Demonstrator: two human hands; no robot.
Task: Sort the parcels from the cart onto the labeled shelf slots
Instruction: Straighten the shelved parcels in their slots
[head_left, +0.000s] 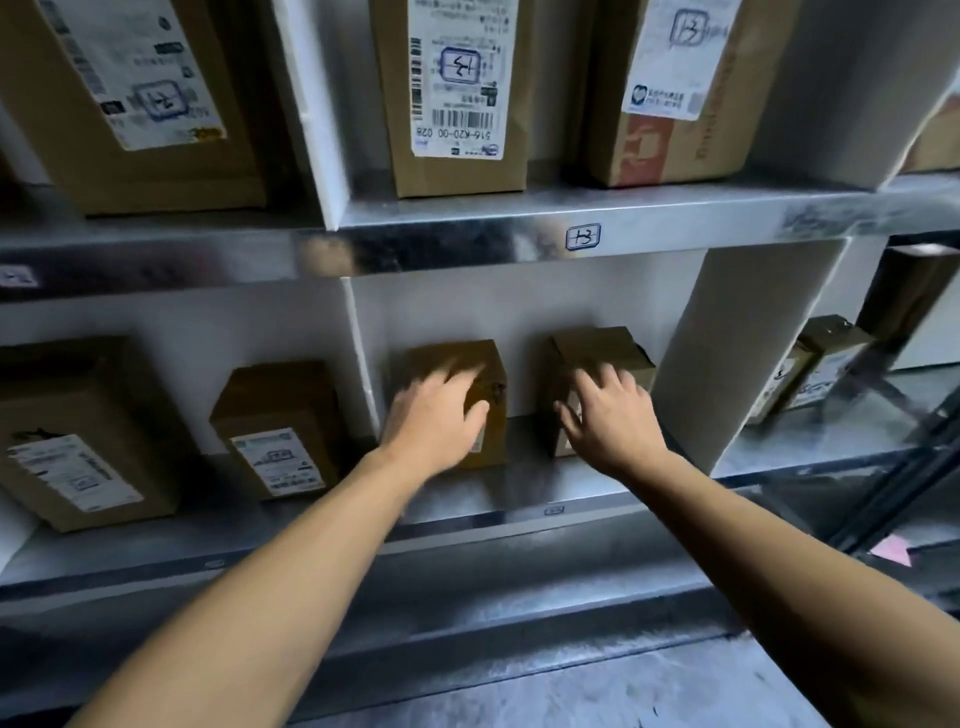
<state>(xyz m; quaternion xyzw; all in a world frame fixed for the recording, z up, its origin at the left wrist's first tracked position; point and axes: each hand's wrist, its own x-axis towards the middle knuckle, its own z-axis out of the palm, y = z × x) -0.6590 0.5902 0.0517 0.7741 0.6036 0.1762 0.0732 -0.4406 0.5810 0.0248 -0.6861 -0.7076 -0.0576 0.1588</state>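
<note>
left hand (436, 415) — fingers spread over left box (470, 384) | right hand (608, 421) — splayed on right box (602, 353) | grip unclear

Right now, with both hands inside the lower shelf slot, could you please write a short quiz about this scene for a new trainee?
1. True or false: the left hand and the right hand rest on the same box.
2. Which handwritten mark does the shelf-edge tag above the hands carry? A) 1-3 B) 2-5 C) 4-1
3. How many boxes stand in the slot with the hands?

Key: 1 false: left box, right box. 2 A. 3 two.
</note>
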